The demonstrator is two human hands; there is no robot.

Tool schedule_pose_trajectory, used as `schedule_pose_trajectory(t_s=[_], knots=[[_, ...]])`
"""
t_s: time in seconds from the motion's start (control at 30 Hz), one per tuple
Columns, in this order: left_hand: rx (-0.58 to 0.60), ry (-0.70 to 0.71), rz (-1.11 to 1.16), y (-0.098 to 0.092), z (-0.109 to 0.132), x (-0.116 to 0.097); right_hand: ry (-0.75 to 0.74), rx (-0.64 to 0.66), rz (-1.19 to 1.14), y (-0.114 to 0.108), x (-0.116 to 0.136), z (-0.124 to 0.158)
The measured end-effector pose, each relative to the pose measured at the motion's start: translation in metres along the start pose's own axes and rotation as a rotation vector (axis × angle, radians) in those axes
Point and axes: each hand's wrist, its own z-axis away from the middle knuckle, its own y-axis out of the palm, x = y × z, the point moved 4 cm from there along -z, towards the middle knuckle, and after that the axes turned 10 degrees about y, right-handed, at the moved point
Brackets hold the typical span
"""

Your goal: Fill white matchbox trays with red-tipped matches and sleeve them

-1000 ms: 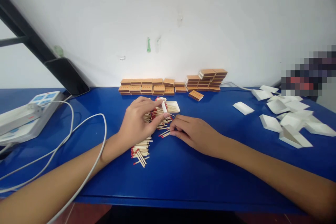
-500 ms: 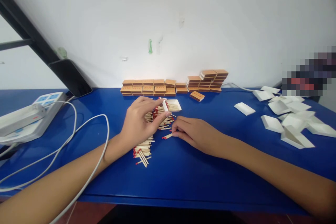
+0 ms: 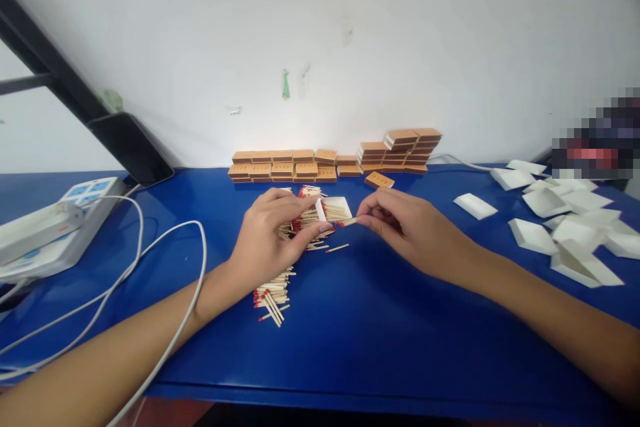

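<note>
My left hand (image 3: 277, 230) pinches the near left end of a small white matchbox tray (image 3: 341, 202), thumb in front and fingers behind. Red-tipped matches lie inside the tray. Between thumb and fingers, my right hand (image 3: 407, 227) grips a few matches (image 3: 349, 221), their red heads pointing left, close by the tray's front right side; their exact number I cannot make out. Under and around my left hand spreads a heap of loose matches (image 3: 273, 290), partly hidden by it. One single match (image 3: 337, 249) lies apart on the blue table.
Closed matchboxes (image 3: 283, 170) line the wall, with a taller stack (image 3: 400, 150) to the right and one loose box (image 3: 379, 180) before it. Empty white trays (image 3: 575, 213) are strewn at right. On the left are a power strip (image 3: 90, 227), a looping white cable (image 3: 203, 247) and a dark stand (image 3: 133, 147).
My right hand has lifted matches from the table and moved up and right, beside the tray. The left hand keeps its hold on the tray, which has shifted slightly right.
</note>
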Motion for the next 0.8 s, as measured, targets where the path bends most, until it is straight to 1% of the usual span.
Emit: schedule_pose_trajectory(t_s=[0.13,0.23,0.4,0.43,0.5,0.63,0.7,0.8], knots=[[-0.002,0.024,0.033,0.002,0.000,-0.003,-0.023,0.018,0.000,0.002,0.006,0.002],[-0.008,0.010,0.000,0.001,-0.001,-0.003,-0.046,0.026,0.013,0.001,0.006,0.003],[-0.029,-0.102,-0.076,-0.004,-0.001,0.004,-0.082,0.065,-0.004,-0.001,0.003,0.002],[-0.027,-0.116,-0.081,-0.005,0.000,0.005,-0.088,0.058,-0.010,-0.001,0.003,0.002],[-0.010,-0.108,-0.073,-0.004,0.000,0.005,-0.091,0.004,-0.020,-0.002,0.005,0.002],[0.038,-0.017,0.001,0.001,0.001,-0.002,-0.045,-0.133,-0.024,-0.005,0.006,0.001],[0.057,0.013,0.041,0.004,0.001,-0.006,-0.028,-0.152,-0.025,-0.003,0.006,0.001],[0.068,0.046,0.085,0.004,-0.001,-0.011,-0.035,-0.146,-0.042,0.000,0.007,0.002]])
